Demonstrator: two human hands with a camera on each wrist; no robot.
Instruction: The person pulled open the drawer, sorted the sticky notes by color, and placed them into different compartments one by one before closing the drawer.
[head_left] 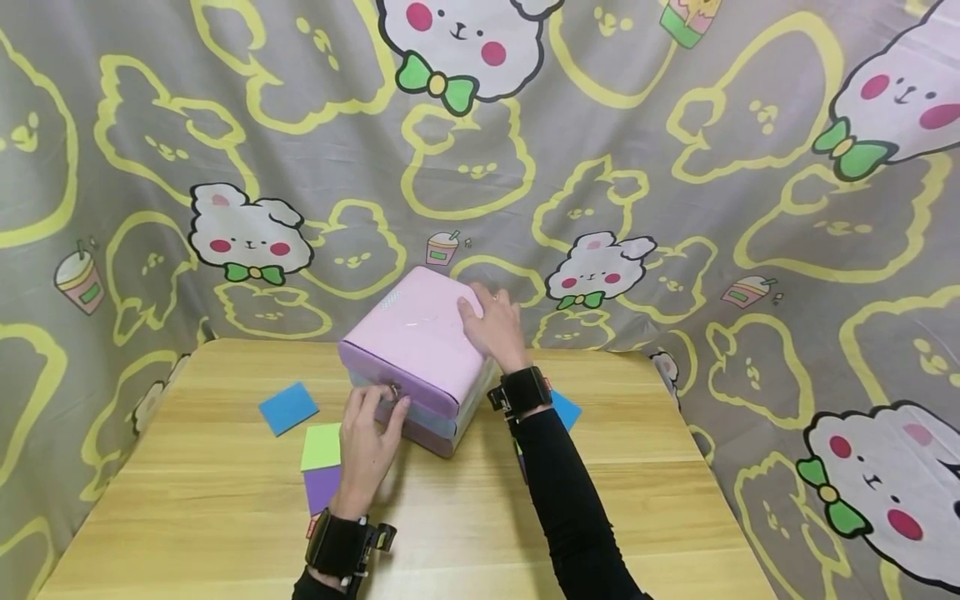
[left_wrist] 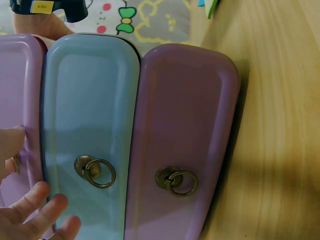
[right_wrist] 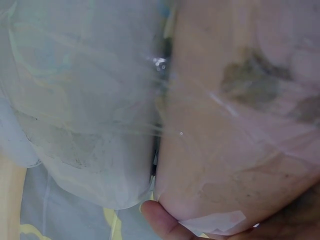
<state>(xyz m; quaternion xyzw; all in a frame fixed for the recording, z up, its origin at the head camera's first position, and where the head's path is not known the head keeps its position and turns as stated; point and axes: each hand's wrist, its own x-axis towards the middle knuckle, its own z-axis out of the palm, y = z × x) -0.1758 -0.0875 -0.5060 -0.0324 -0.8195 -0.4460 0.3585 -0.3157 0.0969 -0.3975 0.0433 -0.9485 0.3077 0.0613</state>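
Observation:
A three-tier drawer box [head_left: 416, 333] stands at an angle near the table's back edge, with a pink top tier, a light blue middle one and a mauve bottom one. My left hand [head_left: 367, 437] is at its front, thumb and finger pinching the brass ring pull [left_wrist: 16, 162] of the pink tier. Ring pulls hang on the blue drawer [left_wrist: 92, 120] and the mauve drawer [left_wrist: 185, 115]. My right hand [head_left: 498, 329] grips the top tier's right rear edge, fingers bent over it. In the right wrist view, fingertips [right_wrist: 160, 220] touch the scuffed, taped pink tier [right_wrist: 220, 165].
On the wooden table [head_left: 225, 517] a blue square [head_left: 288, 408] lies left of the box. Green [head_left: 321, 446] and purple [head_left: 321, 487] squares lie beside my left wrist. Another blue square [head_left: 565, 410] shows partly behind my right forearm. A patterned curtain [head_left: 465, 183] hangs behind.

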